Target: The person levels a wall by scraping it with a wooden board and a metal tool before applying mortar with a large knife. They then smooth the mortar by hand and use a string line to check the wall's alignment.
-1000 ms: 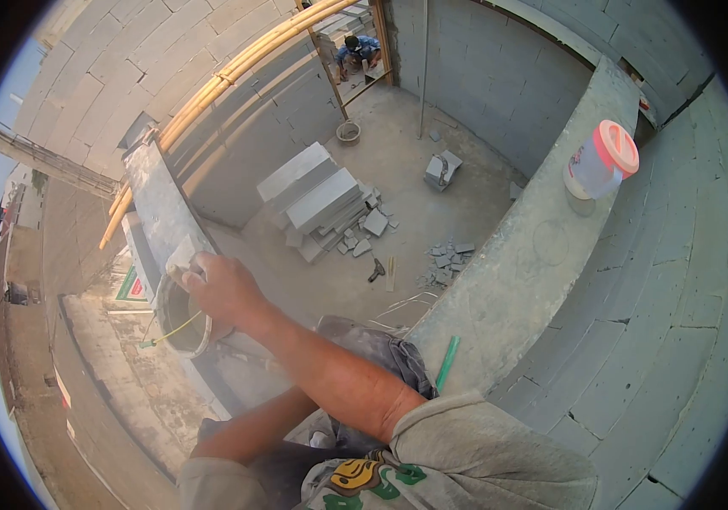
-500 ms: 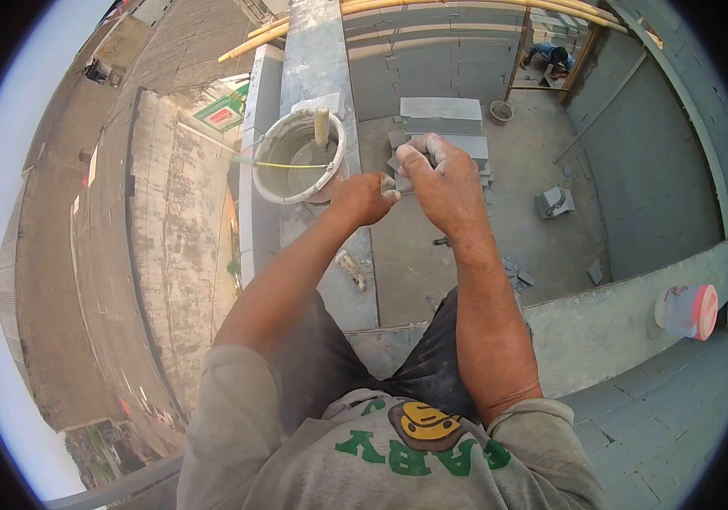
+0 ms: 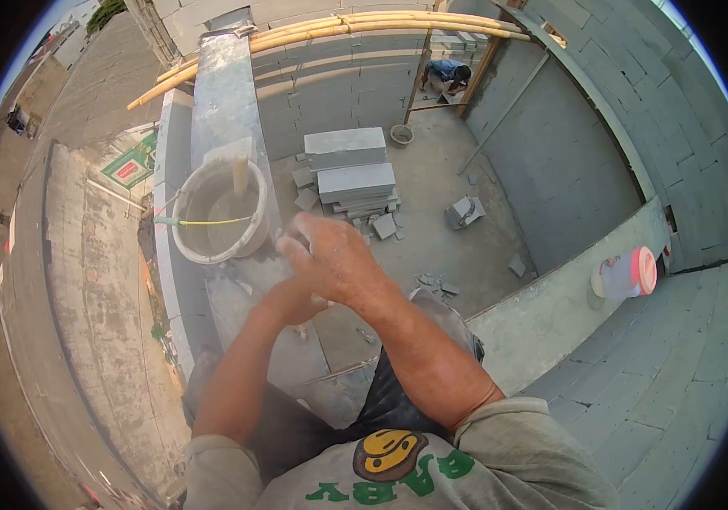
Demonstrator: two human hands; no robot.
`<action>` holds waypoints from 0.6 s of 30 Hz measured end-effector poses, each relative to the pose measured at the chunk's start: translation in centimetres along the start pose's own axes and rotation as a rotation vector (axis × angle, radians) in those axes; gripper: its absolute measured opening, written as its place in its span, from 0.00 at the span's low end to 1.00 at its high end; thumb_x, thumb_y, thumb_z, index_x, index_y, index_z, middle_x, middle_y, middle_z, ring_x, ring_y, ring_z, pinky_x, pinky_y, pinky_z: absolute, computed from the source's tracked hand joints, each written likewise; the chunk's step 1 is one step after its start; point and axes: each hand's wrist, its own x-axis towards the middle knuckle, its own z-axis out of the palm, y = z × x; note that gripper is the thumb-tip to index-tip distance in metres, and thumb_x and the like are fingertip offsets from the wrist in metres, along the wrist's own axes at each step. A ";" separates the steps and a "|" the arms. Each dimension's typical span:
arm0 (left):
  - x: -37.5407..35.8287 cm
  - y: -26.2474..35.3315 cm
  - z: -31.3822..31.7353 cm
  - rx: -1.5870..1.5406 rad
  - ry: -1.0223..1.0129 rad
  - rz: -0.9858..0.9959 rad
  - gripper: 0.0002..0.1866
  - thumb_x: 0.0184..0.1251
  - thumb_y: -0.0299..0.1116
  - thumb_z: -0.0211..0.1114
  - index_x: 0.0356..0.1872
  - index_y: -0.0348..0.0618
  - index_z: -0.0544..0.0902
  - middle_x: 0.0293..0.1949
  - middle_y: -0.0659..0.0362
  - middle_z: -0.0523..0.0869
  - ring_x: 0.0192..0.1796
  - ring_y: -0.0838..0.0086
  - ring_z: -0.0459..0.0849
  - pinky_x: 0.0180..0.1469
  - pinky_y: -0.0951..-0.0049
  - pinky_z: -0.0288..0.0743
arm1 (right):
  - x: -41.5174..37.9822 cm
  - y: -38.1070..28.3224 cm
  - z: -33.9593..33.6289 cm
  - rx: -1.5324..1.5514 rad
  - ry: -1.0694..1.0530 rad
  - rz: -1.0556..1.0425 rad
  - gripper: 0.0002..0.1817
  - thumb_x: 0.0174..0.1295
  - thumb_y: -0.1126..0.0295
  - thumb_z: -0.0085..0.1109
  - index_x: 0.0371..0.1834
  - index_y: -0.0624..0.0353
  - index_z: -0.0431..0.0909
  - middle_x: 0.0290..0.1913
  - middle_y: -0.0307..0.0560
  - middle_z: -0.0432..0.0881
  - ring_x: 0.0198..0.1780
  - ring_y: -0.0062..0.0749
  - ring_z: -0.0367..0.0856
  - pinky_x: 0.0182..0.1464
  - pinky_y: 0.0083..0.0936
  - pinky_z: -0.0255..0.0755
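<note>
My right hand (image 3: pixel 330 255) crosses over my left hand (image 3: pixel 289 299) above the wall-top plank (image 3: pixel 223 89). Dusty fingers on the right hand are curled closed; anything inside them is hidden. Most of the left fingers lie behind the right hand, so their grip cannot be made out. Just ahead and to the left, a mortar-smeared bucket (image 3: pixel 255 240) stands on the plank, apart from both hands. A thin yellow-green handle crosses its mouth, and a pale wooden handle (image 3: pixel 240 174) sticks up inside.
Grey blocks (image 3: pixel 355 178) are stacked on the floor below, with broken pieces (image 3: pixel 385 226) around them. Bamboo poles (image 3: pixel 364 21) span the far side. A pink-lidded tub (image 3: pixel 623 274) sits on the right ledge. Another person (image 3: pixel 446 75) crouches beyond a doorway.
My hands have come together, the right now overlapping the left, and sit lower and further left in view. The camera has turned right, so the bucket and blocks appear shifted left.
</note>
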 end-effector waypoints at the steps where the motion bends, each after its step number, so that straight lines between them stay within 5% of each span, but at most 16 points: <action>1: -0.2 -0.1 -0.5 0.020 0.013 0.014 0.25 0.64 0.48 0.62 0.58 0.46 0.78 0.50 0.46 0.85 0.55 0.52 0.82 0.57 0.56 0.74 | 0.0 -0.1 0.6 -0.028 -0.037 0.004 0.15 0.61 0.60 0.57 0.37 0.64 0.78 0.33 0.61 0.82 0.39 0.58 0.81 0.44 0.44 0.73; 6: -1.1 -0.5 -3.1 0.168 -0.029 -0.243 0.17 0.68 0.41 0.54 0.51 0.46 0.81 0.46 0.45 0.86 0.49 0.49 0.84 0.50 0.53 0.76 | 0.5 0.1 2.6 -0.095 -0.143 -0.007 0.15 0.61 0.60 0.55 0.37 0.64 0.75 0.34 0.63 0.81 0.40 0.61 0.80 0.45 0.48 0.72; 10: -1.1 -0.1 -2.8 0.154 -0.095 -0.244 0.16 0.67 0.39 0.54 0.51 0.46 0.81 0.46 0.45 0.86 0.49 0.49 0.84 0.50 0.53 0.76 | 0.2 0.1 2.7 -0.110 -0.165 0.018 0.15 0.61 0.60 0.54 0.37 0.64 0.76 0.35 0.63 0.81 0.41 0.61 0.80 0.45 0.48 0.72; 15: -1.1 -0.5 -0.7 0.172 0.115 0.140 0.17 0.63 0.36 0.59 0.53 0.46 0.81 0.46 0.47 0.86 0.50 0.52 0.84 0.53 0.55 0.76 | -0.2 -0.1 2.7 -0.126 -0.170 -0.001 0.15 0.60 0.60 0.55 0.38 0.63 0.76 0.35 0.62 0.82 0.41 0.60 0.80 0.46 0.48 0.72; 18: -0.9 -0.3 -0.7 0.186 0.134 0.153 0.17 0.63 0.36 0.60 0.53 0.46 0.81 0.46 0.47 0.86 0.50 0.52 0.84 0.53 0.56 0.76 | -0.5 -0.3 2.6 -0.140 -0.209 -0.024 0.15 0.61 0.62 0.59 0.39 0.66 0.78 0.36 0.63 0.84 0.41 0.58 0.83 0.47 0.48 0.74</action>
